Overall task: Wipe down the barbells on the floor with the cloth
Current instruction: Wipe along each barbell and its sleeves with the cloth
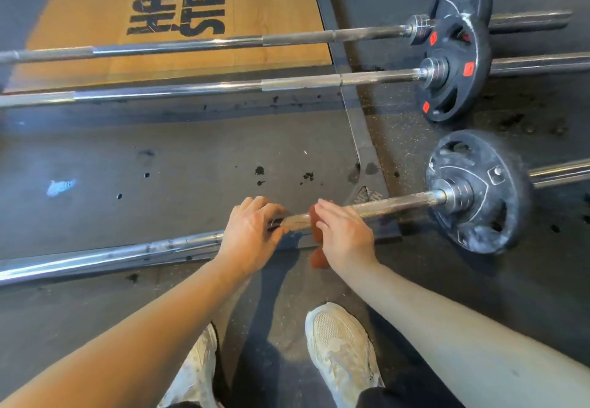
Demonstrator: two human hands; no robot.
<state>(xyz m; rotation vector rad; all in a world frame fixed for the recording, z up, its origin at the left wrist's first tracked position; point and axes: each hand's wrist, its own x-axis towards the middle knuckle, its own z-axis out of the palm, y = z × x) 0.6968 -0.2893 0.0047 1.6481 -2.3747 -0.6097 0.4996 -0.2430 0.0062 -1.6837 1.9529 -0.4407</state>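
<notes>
Three steel barbells lie on the floor. The nearest barbell [392, 206] runs across in front of my feet, with a dusty black plate [479, 190] on its right end. My left hand [252, 235] grips this bar with curled fingers. Just to its right, my right hand [344, 235] presses a reddish-brown cloth [314, 219] onto the bar; the cloth's lower end hangs below the hand. The middle barbell [198, 88] and the far barbell [191, 44] lie further away, untouched.
Black plates with red inserts [456, 66] sit on the right ends of the two far bars. A wooden platform [95, 18] with black lettering lies beyond. A metal frame rail [354, 120] crosses the dark rubber floor. My two pale shoes [338, 353] stand below the hands.
</notes>
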